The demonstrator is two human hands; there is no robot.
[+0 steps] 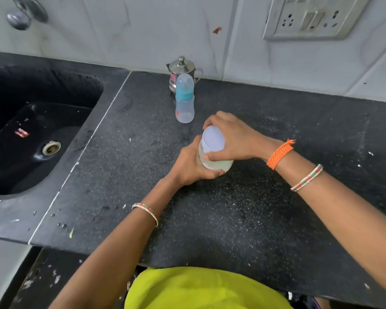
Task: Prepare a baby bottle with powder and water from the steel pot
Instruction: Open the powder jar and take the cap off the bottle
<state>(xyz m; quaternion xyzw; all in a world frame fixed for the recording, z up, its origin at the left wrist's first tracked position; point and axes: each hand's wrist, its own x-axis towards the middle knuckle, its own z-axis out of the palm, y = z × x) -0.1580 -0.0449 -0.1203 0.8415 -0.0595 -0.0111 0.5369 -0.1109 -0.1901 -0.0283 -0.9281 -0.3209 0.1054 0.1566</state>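
A clear jar (218, 166) with a white lid (213, 139) stands on the black counter (243, 219), pale contents showing at its base. My left hand (191, 165) grips the jar's body from the left. My right hand (234, 136) curls over the lid from the right, thumb and fingers round its rim. Behind them stands the baby bottle (184, 99), clear with a teal collar and a clear cap, upright and closed. The small steel pot (182, 69) with lid, knob and handle sits right behind the bottle, against the wall.
A black sink (31, 130) with a drain is sunk into the counter at the left, a tap (22, 12) above it. Water drops lie near the counter's front left edge. A switch and socket panel (312, 16) hangs on the tiled wall at upper right.
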